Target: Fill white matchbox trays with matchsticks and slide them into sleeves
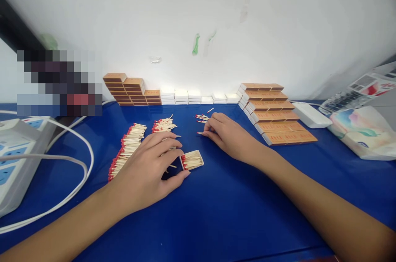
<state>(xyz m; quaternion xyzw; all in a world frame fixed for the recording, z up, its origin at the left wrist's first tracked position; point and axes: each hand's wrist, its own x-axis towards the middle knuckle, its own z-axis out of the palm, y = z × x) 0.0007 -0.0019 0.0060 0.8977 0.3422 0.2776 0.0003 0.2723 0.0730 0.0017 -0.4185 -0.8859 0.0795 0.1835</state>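
Note:
My left hand [154,167] is curled at the left end of a small white matchbox tray [202,158], with thumb and fingertips at its two sides. Red-headed matches [192,160] lie inside the tray, heads mostly to the left. To the right and farther back, my right hand [224,132] pinches a match [199,133], its red head pointing left. A few loose matches [201,117] lie just beyond those fingers. Behind and beside my left hand are a long row of matches [131,142] and a smaller pile [163,125]; my hand hides part of both.
Stacked brown matchboxes [123,88] and white trays [185,96] line the wall. Stepped matchbox bundles [278,117] stand at right, near a white device [311,115] and a tissue pack [361,132]. A power strip [21,150] and white cables [89,159] occupy the left.

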